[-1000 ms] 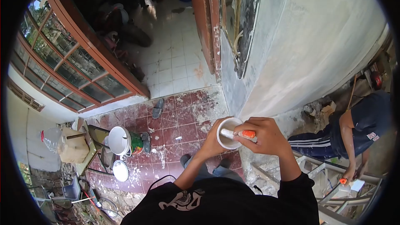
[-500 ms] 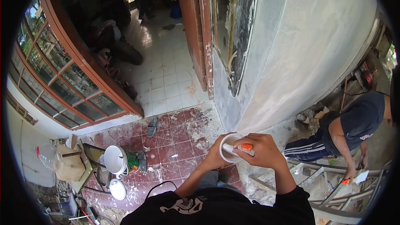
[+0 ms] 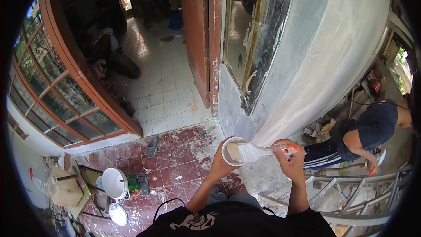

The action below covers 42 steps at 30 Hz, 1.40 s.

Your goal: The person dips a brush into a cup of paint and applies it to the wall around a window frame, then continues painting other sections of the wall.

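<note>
My left hand (image 3: 220,162) is wrapped round a small white plastic tub (image 3: 229,163), tilted so its open mouth and pale inside show. In my right hand (image 3: 289,163) is a putty knife (image 3: 258,152) with an orange-and-white handle. Its wide, whitish blade lies across the right rim of the tub, the tip over the opening. Whitish smears coat the blade. Both hands are in front of my chest, near the foot of the grey plastered wall (image 3: 302,74).
A co-worker (image 3: 372,125) bends at the right, holding an orange-handled tool, behind a metal ladder (image 3: 351,180). At left stand a paint bucket (image 3: 115,182), a white lid (image 3: 118,214) and a chair. A sandal (image 3: 152,147) lies on red tiles before the doorway.
My right hand has moved right, drawing the putty knife partly out of the tub so its blade shows. The tub has shifted slightly left. The co-worker's arm and tool have moved up.
</note>
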### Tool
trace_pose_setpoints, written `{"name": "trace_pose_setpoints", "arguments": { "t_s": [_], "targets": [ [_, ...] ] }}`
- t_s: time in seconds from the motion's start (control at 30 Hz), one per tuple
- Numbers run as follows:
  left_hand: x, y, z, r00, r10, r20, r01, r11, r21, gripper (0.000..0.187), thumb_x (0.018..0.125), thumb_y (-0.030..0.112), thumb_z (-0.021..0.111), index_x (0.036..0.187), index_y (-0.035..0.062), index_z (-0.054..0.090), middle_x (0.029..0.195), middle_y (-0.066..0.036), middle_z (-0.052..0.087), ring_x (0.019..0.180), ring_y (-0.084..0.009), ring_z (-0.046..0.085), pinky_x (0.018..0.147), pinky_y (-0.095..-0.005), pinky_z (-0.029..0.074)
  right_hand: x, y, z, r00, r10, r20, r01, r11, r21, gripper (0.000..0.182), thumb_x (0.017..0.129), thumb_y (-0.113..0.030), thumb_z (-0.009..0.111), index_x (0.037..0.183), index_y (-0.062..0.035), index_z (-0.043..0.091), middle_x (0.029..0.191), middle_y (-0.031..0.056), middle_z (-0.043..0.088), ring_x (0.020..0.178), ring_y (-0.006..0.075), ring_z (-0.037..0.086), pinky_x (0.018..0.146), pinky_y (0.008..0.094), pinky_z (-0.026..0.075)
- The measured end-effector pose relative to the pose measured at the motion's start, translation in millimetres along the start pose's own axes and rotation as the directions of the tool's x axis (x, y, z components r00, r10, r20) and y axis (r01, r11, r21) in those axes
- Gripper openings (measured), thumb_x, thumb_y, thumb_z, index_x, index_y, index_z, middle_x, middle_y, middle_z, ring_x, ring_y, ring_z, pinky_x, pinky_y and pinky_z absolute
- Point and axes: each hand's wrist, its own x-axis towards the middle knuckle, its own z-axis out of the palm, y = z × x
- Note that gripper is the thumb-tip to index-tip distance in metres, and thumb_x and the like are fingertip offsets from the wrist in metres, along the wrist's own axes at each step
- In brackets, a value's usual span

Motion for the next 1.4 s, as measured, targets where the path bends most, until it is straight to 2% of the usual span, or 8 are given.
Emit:
{"name": "trace_pose_setpoints", "arguments": {
  "t_s": [0.2, 0.3, 0.4, 0.6, 0.77, 1.03, 1.2, 1.4],
  "targets": [
    [9.4, 7.2, -1.0, 1.0, 0.02, 0.015, -0.019, 0.999, -0.035, 0.08, 0.058, 0.006, 0.083, 0.126, 0.0016, 0.041, 0.12, -0.011, 0.053, 0.111, -0.0208, 0.052, 0.096, -0.0329, 0.041, -7.1, 13.7, -1.5, 0.985, 0.048, -0.167, -0.029, 0.993, 0.113, 0.006, 0.083, 0.0, 0.061, 0.086, 0.0048, 0.062, 0.078, 0.0063, 0.062, 0.068, 0.0084, 0.057, 0.059, 0.0217, 0.046],
    [19.1, 14.0, 4.3, 0.999, 0.03, -0.043, -0.028, 0.999, 0.035, 0.078, 0.058, 0.008, 0.083, 0.125, 0.0013, 0.042, 0.118, -0.012, 0.054, 0.109, -0.0214, 0.054, 0.094, -0.0323, 0.042, -7.6, 26.6, -3.6, 0.923, 0.146, -0.357, -0.039, 0.956, 0.29, 0.012, 0.087, -0.006, 0.058, 0.086, 0.0055, 0.06, 0.077, 0.007, 0.061, 0.064, 0.0103, 0.058, 0.057, 0.0242, 0.05],
    [31.0, 16.8, 14.5, 0.996, 0.022, -0.089, -0.022, 1.0, 0.002, 0.078, 0.058, 0.008, 0.083, 0.124, 0.0011, 0.042, 0.117, -0.012, 0.054, 0.108, -0.0218, 0.054, 0.093, -0.032, 0.042, -15.1, 40.0, -11.1, 0.802, 0.387, -0.455, -0.055, 0.806, 0.589, 0.017, 0.089, -0.014, 0.058, 0.092, 0.0024, 0.058, 0.079, 0.0079, 0.061, 0.064, 0.0154, 0.062, 0.058, 0.0264, 0.053],
    [53.8, 32.5, 37.9, 0.991, 0.1, -0.088, -0.098, 0.995, 0.033, 0.078, 0.058, 0.008, 0.083, 0.124, 0.0013, 0.041, 0.117, -0.012, 0.054, 0.108, -0.0213, 0.053, 0.093, -0.0316, 0.042, -25.8, 53.4, -30.8, 0.701, 0.593, -0.396, -0.003, 0.558, 0.83, 0.016, 0.087, -0.016, 0.06, 0.092, -0.0017, 0.057, 0.085, 0.0078, 0.062, 0.069, 0.0187, 0.065, 0.063, 0.0293, 0.056],
    [64.2, 31.9, 65.5, 0.998, 0.046, -0.052, -0.049, 0.997, -0.067, 0.08, 0.058, 0.007, 0.083, 0.125, 0.0018, 0.04, 0.118, -0.011, 0.053, 0.108, -0.0198, 0.052, 0.093, -0.0314, 0.041, -26.5, 61.4, -48.3, 0.677, 0.63, -0.381, 0.072, 0.458, 0.886, 0.017, 0.085, -0.016, 0.061, 0.093, -0.002, 0.057, 0.087, 0.0079, 0.063, 0.073, 0.0197, 0.065, 0.067, 0.0294, 0.056],
    [68.3, 28.6, 108.3, 0.988, 0.091, -0.121, -0.079, 0.991, 0.105, 0.076, 0.057, 0.012, 0.085, 0.12, 0.0013, 0.045, 0.112, -0.011, 0.057, 0.104, -0.0204, 0.055, 0.09, -0.033, 0.044, -27.2, 80.9, -86.9, 0.757, 0.579, -0.302, 0.082, 0.375, 0.923, 0.018, 0.084, -0.018, 0.06, 0.094, -0.0035, 0.057, 0.085, 0.0064, 0.062, 0.073, 0.0188, 0.064, 0.067, 0.0269, 0.053],
    [48.2, 18.2, 121.6, 0.995, 0.045, -0.093, -0.033, 0.991, 0.133, 0.079, 0.057, 0.01, 0.084, 0.124, 0.0024, 0.043, 0.116, -0.011, 0.054, 0.107, -0.0203, 0.053, 0.093, -0.0324, 0.041, -22.8, 94.2, -120.7, 0.818, 0.547, -0.177, 0.112, 0.15, 0.982, 0.015, 0.088, -0.02, 0.055, 0.094, -0.0057, 0.057, 0.087, 0.0067, 0.063, 0.076, 0.0195, 0.062, 0.067, 0.025, 0.051],
    [15.0, 5.5, 137.4, 0.992, -0.095, -0.077, 0.106, 0.981, 0.159, 0.074, 0.057, 0.009, 0.084, 0.12, 0.0014, 0.046, 0.113, -0.011, 0.056, 0.104, -0.0198, 0.055, 0.091, -0.0332, 0.043, 11.6, 80.2, -154.1, 0.861, 0.409, -0.303, 0.2, 0.275, 0.94, 0.015, 0.084, -0.005, 0.058, 0.096, -0.0073, 0.048, 0.09, 0.0052, 0.053, 0.086, 0.0144, 0.054, 0.079, 0.0254, 0.045]
  ]
}}
